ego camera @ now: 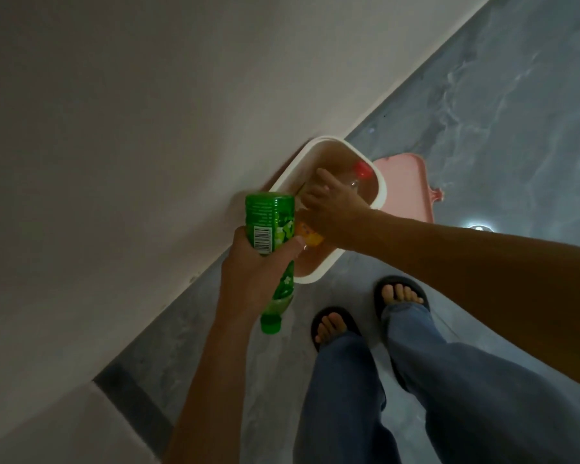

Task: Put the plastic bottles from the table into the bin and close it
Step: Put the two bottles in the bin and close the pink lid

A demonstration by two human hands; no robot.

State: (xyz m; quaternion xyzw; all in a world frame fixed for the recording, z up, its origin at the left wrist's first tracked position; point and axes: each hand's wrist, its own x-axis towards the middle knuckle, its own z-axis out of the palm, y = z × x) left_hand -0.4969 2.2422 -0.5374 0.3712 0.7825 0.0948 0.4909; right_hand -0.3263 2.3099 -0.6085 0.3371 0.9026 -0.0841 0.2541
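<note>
Step in hand, as I read it: dropping bottles into the bin [380, 190], which sits on the floor against the wall w/ its top open. Right hand [335, 209] is over the opening, fingers [315, 192] loosely spread above a clear bottle w/ red cap [362, 170] that lies inside; can't tell if they touch it or have let go. An orange-labelled bottle [310, 237] shows inside too, near the bin's near rim.

Left hand [248, 272] has fingers wrapped round a green bottle [272, 226], held base up, cap down, just beside the near rim, not yet in.

Next prob. calls for the right hand clearing out, the green bottle tipped over the rim and released, then the lid [406, 182] shut.

Bin: rounded rectangle, smooth cream plastic, pinkish inner walls. Lid: pink plastic, flat on the floor at the bin's far side. Green bottle: ribbed, translucent, glossy label w/ barcode. Floor: grey, marble-patterned, shiny.
</note>
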